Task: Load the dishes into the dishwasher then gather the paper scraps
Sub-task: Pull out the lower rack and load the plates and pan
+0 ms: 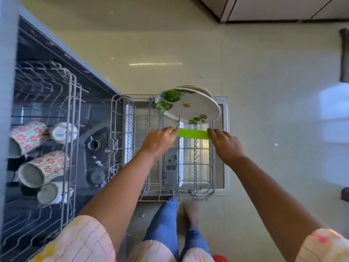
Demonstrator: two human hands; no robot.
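Observation:
I look straight down at the pulled-out lower dishwasher rack [130,140]. A white plate with green leaves [188,106] stands tilted at the rack's far end, with more plates behind it. A bright green flat dish [192,133], seen edge-on, stands among the tines just in front of that plate. My left hand [160,141] pinches its left end. My right hand [225,143] grips its right end. Several small paper scraps [98,163] lie on the dark dishwasher floor left of the rack, and one scrap [142,215] on the open door.
The upper rack [72,114] at left holds floral mugs [28,136] and white cups [63,132] lying on their sides. The open dishwasher door [223,148] lies under the lower rack. My legs and feet [190,212] stand just before it on pale floor tiles.

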